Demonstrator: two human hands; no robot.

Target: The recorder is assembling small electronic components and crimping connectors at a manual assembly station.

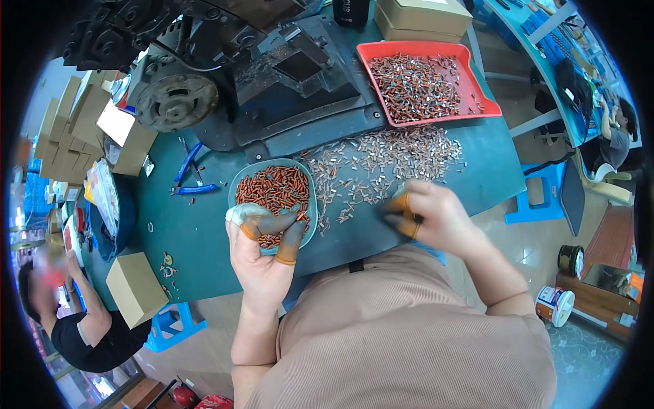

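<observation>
My left hand [262, 249] is over a pale green tub [236, 187] filled with small orange-brown cylindrical pieces [276, 187]. Finger covers, grey and orange, sit on its thumb and fingers. Its thumb and forefinger tips come together above the pieces; whatever is between them is too small to make out. To the right, my right hand [426, 215] hovers low by the table's near edge, beside a loose spread of small silvery and copper-toned metal pieces [388, 160]. Its covered fingers are curled together, and the fingertips hide anything they hold.
A red tray [484, 101] heaped with similar pieces stands at the far right of the green table [204, 245]. A dark machine [293, 88] fills the back. Blue-handled pliers [191, 167] lie left of the tub, near a cardboard box [136, 290]. Another person [82, 327] sits at left.
</observation>
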